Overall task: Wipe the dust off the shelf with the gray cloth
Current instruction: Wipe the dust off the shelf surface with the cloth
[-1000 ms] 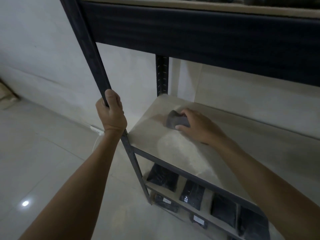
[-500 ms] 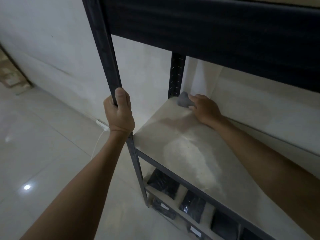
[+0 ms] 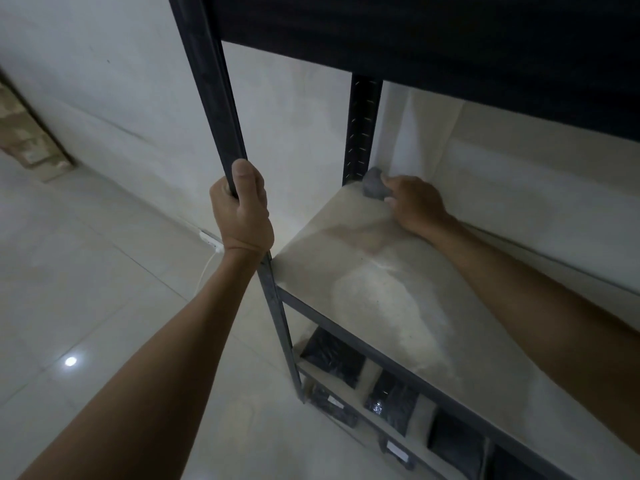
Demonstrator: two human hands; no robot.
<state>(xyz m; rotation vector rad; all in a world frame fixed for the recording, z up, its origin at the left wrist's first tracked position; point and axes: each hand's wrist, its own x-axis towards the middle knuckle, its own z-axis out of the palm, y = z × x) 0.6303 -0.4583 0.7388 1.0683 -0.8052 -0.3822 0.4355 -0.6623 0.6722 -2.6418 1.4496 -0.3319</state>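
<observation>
A pale shelf board (image 3: 388,299) spans a dark metal rack, with a lighter dusty patch in its middle. My right hand (image 3: 417,206) presses a bunched gray cloth (image 3: 374,187) into the board's far left corner, right beside the rear post (image 3: 362,129). Most of the cloth sticks out past my fingers. My left hand (image 3: 242,213) is wrapped around the rack's front upright post (image 3: 214,88), just above the board's front left corner.
A dark beam (image 3: 433,36) of the upper shelf hangs low over the board. Several black packages (image 3: 332,355) lie on the shelf below. A white cable and plug (image 3: 211,242) run along the wall base. Tiled floor lies to the left.
My right hand has slid the cloth from the board's middle-left back into the far left corner. The view has moved closer and lower. My left hand keeps its grip on the post.
</observation>
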